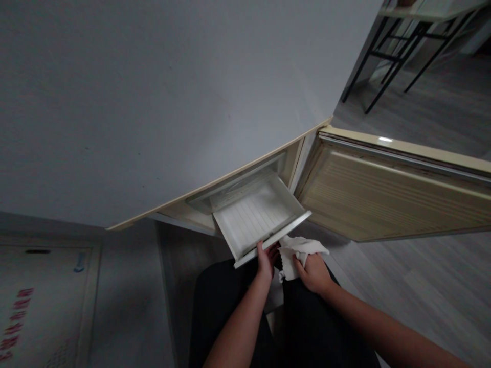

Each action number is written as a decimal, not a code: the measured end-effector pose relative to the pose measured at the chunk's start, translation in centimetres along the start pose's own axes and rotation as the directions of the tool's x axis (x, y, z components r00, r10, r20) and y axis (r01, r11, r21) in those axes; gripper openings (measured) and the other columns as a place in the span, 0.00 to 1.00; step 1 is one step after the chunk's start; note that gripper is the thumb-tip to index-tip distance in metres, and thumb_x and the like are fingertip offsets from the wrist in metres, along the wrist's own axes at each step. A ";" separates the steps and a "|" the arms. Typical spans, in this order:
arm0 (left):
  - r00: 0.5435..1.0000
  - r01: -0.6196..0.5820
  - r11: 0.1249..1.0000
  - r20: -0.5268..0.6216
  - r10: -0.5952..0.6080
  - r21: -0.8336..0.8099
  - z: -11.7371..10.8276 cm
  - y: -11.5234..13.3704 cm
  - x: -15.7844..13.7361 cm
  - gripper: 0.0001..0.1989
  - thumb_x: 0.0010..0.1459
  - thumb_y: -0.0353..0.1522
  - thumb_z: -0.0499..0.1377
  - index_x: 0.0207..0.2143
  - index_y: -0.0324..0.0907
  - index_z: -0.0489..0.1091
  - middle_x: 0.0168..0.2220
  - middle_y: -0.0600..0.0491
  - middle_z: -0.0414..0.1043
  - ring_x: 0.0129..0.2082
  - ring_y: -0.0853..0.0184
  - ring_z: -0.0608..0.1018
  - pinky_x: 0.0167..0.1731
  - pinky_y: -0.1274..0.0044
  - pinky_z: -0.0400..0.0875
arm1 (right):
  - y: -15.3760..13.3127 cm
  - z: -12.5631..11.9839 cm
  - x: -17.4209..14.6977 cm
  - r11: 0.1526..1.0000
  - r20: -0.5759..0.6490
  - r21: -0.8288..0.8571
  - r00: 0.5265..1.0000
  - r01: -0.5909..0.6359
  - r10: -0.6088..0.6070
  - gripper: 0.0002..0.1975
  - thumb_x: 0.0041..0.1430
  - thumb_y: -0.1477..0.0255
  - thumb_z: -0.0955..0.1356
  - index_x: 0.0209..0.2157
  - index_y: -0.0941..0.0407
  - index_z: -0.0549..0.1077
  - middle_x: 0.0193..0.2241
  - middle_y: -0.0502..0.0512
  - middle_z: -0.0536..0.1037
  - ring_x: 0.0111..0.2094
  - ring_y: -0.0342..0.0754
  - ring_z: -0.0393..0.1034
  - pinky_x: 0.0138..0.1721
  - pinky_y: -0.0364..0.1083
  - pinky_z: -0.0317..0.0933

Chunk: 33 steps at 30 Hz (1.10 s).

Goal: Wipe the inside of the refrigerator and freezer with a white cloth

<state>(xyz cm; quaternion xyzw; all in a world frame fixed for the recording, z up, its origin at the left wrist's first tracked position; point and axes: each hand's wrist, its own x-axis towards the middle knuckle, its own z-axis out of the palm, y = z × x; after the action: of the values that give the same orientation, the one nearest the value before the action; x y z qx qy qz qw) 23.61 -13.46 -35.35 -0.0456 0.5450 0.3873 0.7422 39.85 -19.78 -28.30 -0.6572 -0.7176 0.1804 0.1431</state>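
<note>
A white drawer (261, 212) with a ribbed floor is pulled out of a low refrigerator compartment and tilts down toward me. My left hand (265, 260) grips the drawer's front edge, thumb over the top and fingers underneath, partly hidden. Just right of it, my right hand (314, 271) is closed around a crumpled white cloth (297, 250). That cloth hangs close to the drawer's front edge, above my knee; whether it touches the drawer I cannot tell. Nothing shows inside the drawer.
The cream refrigerator door (395, 194) stands wide to the right. Above the drawer spreads a pale, flat surface (172, 92). A white wall panel (42, 301) with red writing is at lower left. A table with black legs (395, 61) stands at upper right on grey wood-look flooring (437, 276).
</note>
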 end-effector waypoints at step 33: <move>0.874 -0.449 0.653 0.453 0.177 0.610 1.1 7.5 -8.4 0.19 0.55 0.43 0.67 0.46 0.43 0.77 0.45 0.49 0.79 0.48 0.62 0.79 0.48 0.74 0.71 | -4.2 -3.3 2.6 0.997 0.115 -0.078 0.993 -0.003 0.012 0.22 0.73 0.64 0.58 0.53 0.58 0.78 0.53 0.65 0.78 0.55 0.60 0.72 0.62 0.57 0.56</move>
<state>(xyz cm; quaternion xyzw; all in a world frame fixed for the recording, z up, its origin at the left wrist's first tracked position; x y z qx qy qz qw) 18.86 -12.14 -25.18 0.4052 0.5063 0.2778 0.7087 37.30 -17.22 -23.60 -0.6536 -0.7286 0.1904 0.0750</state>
